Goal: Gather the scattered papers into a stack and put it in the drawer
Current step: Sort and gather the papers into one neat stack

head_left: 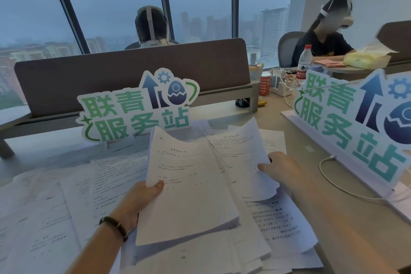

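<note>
Tall windows and a grey divider (133,69) back the table (295,131), which is strewn with loose papers (106,184). My left hand (142,198) grips a thick stack (189,184) by its left edge; my right hand (282,169) pinches another sheaf (244,158). I should square both together. Standing signs (138,104) crowd behind and right; no drawer shows.

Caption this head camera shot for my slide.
Left hand holds a paper stack; right hand grips more sheets above the littered desk.

papers (189,184) white, black print | sign (138,107) green-blue | bracelet (114,227) dark beads
</note>
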